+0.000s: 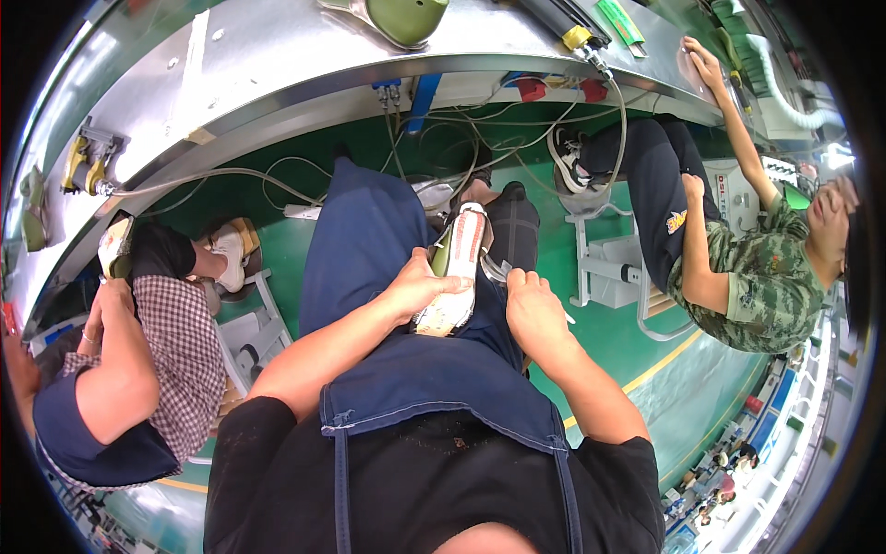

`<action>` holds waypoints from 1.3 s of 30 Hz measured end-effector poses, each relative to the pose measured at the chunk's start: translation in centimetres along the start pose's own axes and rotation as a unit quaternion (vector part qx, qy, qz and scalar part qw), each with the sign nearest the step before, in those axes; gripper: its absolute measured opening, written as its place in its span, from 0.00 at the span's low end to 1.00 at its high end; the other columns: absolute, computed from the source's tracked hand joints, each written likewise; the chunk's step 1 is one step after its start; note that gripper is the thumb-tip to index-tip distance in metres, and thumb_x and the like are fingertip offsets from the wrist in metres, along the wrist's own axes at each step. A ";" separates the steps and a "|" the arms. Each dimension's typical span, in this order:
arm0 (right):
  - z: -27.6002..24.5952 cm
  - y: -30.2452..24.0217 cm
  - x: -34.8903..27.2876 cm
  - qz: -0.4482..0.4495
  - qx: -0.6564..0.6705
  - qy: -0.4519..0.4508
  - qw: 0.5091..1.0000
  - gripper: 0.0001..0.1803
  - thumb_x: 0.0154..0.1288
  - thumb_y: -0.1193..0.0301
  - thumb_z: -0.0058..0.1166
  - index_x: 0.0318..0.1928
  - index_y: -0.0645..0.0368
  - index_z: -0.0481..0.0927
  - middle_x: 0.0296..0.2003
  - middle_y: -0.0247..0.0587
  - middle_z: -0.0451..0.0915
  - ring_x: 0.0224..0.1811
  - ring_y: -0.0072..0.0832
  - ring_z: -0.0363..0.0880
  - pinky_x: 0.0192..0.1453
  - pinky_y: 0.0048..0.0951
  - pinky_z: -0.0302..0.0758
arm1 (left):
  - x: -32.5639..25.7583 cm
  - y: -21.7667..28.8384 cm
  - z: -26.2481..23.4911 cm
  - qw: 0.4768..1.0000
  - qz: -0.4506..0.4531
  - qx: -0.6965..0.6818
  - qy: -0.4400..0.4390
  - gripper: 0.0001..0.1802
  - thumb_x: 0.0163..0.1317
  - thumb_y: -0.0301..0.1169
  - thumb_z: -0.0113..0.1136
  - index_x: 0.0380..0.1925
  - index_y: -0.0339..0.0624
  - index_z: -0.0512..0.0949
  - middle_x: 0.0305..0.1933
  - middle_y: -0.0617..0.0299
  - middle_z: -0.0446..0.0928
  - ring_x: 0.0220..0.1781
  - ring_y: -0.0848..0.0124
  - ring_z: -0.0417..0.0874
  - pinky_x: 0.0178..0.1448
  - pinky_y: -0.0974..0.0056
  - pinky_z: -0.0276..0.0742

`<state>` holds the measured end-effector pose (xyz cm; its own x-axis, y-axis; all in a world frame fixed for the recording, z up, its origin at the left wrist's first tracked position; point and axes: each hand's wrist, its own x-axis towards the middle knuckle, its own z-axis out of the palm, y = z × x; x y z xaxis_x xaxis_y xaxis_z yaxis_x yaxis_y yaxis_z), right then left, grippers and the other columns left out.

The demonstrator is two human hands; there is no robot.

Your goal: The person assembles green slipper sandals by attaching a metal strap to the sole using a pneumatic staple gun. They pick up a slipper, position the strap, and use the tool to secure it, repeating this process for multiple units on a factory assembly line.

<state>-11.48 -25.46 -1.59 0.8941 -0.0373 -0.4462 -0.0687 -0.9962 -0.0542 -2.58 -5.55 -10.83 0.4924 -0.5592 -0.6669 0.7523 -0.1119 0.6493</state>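
An unfinished shoe (464, 242), with a whitish underside, a red-marked strip along its middle and a green edge, lies bottom up over my lap. My left hand (420, 288) is closed around its near part, the thumb across the underside. At the shoe's right side my right hand (537, 312) is closed on a metal hand tool (496, 270). The tool's curved metal end touches or nearly touches the shoe's edge, and a pale tip shows beyond my fist; its exact kind is hidden. A blue apron (443, 374) covers my lap beneath.
A metal workbench (268, 69) curves across ahead, bearing a green shoe (406, 20), a yellow-and-black air tool (577, 37) and a green box (620, 26). Another yellow tool (88, 171) is at left. Hoses (620, 138) hang below. Co-workers sit on the left (175, 369) and right (752, 277).
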 end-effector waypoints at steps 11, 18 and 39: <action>0.1 -0.4 -0.1 0.013 -0.008 -0.014 1.000 0.07 0.68 0.78 0.51 0.44 0.64 0.71 0.39 0.56 0.83 0.42 0.50 0.88 0.45 0.45 0.88 | 0.7 -1.0 -0.5 0.999 0.030 0.018 0.003 0.44 0.55 0.35 0.83 0.56 0.21 0.61 0.51 0.38 0.80 0.49 0.58 0.89 0.52 0.60 0.87; -0.4 0.0 0.0 -0.001 0.031 -0.045 0.999 0.06 0.69 0.79 0.49 0.45 0.65 0.70 0.39 0.60 0.84 0.41 0.53 0.89 0.46 0.47 0.86 | 0.7 -1.0 -0.6 0.999 0.028 0.026 0.008 0.45 0.54 0.36 0.84 0.57 0.19 0.62 0.51 0.38 0.80 0.50 0.58 0.89 0.53 0.60 0.87; -0.2 -0.5 -0.2 -0.039 0.062 -0.065 0.995 0.05 0.69 0.79 0.48 0.43 0.66 0.69 0.36 0.63 0.83 0.37 0.57 0.88 0.43 0.51 0.84 | -0.6 0.3 -0.3 0.998 0.024 0.050 0.014 0.43 0.52 0.34 0.85 0.56 0.19 0.66 0.52 0.39 0.80 0.53 0.58 0.88 0.56 0.58 0.85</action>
<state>-11.55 -24.96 -1.27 0.8345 0.0588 -0.5478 -0.0623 -0.9778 -0.1999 -2.50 -4.96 -10.35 0.5400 -0.5423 -0.6436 0.6808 -0.1682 0.7129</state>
